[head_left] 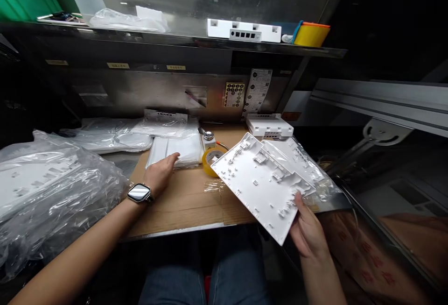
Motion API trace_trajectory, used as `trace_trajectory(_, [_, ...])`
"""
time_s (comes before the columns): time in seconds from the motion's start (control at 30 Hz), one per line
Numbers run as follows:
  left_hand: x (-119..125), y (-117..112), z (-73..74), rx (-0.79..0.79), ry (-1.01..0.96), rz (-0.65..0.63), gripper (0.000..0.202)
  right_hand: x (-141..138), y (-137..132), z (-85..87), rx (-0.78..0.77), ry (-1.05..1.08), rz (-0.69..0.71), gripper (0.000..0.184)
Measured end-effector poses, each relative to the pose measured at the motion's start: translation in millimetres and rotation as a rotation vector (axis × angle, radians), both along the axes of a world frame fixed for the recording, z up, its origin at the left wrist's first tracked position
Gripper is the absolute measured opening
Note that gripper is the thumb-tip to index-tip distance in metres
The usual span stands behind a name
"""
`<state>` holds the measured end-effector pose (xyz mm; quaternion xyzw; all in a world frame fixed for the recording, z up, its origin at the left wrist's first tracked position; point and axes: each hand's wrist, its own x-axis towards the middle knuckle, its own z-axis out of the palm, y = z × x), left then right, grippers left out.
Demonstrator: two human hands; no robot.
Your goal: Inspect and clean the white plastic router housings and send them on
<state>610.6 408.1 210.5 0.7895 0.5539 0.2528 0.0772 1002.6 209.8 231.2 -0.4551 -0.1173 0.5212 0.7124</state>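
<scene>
My right hand [308, 230] grips a white plastic housing shell [255, 181] by its near right corner, thumb on top. The shell is tilted, its inner side with clips and posts facing up. My left hand [160, 173], with a watch on the wrist, is at the front of a stack of clear plastic bags [185, 148]. Its visible digit is stretched out; the other fingers are mostly hidden, and whether it touches the stack is unclear. Just right of the stack are a yellow tape roll [209, 162] and a small metal-topped bottle [209, 138].
Bagged white shells [38, 179] are heaped at the left. More wrapped parts [304, 160] and a white housing [269, 126] sit at the right. Cardboard [175, 211] covers the table. A shelf [175, 39] above holds another white housing [244, 30] and a yellow container [311, 34].
</scene>
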Motion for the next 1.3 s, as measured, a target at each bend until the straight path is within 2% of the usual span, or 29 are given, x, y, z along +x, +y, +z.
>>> trace_trajectory(0.1, [-4.2, 6.7, 4.4, -0.022, -0.065, 0.013, 0.033, -0.1, -0.7, 0.0, 0.007, -0.014, -0.015, 0.058])
trace_trajectory(0.23, [-7.8, 20.1, 9.3, -0.101, -0.239, 0.017, 0.041, -0.7, -0.8, -1.4, 0.018, -0.022, -0.010, 0.057])
trace_trajectory(0.4, [-12.0, 36.5, 14.1, -0.288, -0.459, 0.047, 0.053, -4.1, -0.4, -2.3, -0.007, -0.039, -0.017, 0.056])
trace_trajectory(0.5, [-14.7, 42.9, 19.5, -0.406, -0.553, 0.009, 0.060, -18.8, 4.2, -6.0, 0.005, -0.095, -0.003, 0.056])
trace_trajectory(0.6, [-14.2, 47.4, 20.5, -0.434, -0.590, -0.030, 0.057, -51.0, 12.7, -9.9, 0.048, -0.286, 0.038, 0.054])
trace_trajectory(0.7, [-7.7, 48.7, 16.9, -0.360, -0.544, -0.035, 0.047, -93.4, 23.7, -10.2, 0.129, -0.553, 0.130, 0.052])
trace_trajectory(0.8, [1.3, 44.5, 14.4, -0.230, -0.433, -0.057, 0.038, -129.7, 36.1, -9.9, 0.279, -0.756, 0.220, 0.052])
trace_trajectory(0.9, [6.3, 37.3, 15.6, -0.134, -0.298, -0.118, 0.025, -149.0, 46.6, -13.6, 0.369, -0.906, 0.250, 0.052])
trace_trajectory(1.0, [2.1, 35.1, 21.6, -0.079, -0.170, -0.162, 0.008, -153.8, 50.9, -19.0, 0.387, -0.996, 0.242, 0.052])
trace_trajectory(1.07, [-5.2, 38.7, 29.8, -0.032, -0.104, -0.141, 0.014, -153.5, 50.5, -21.0, 0.382, -1.025, 0.238, 0.053])
trace_trajectory(1.2, [-18.7, 52.9, 54.9, 0.091, -0.057, 0.013, 0.030, -153.4, 48.6, -20.7, 0.365, -1.022, 0.242, 0.055])
trace_trajectory(1.3, [-17.2, 60.3, 72.6, 0.135, -0.041, 0.060, 0.047, -154.3, 47.5, -21.1, 0.337, -0.987, 0.230, 0.057])
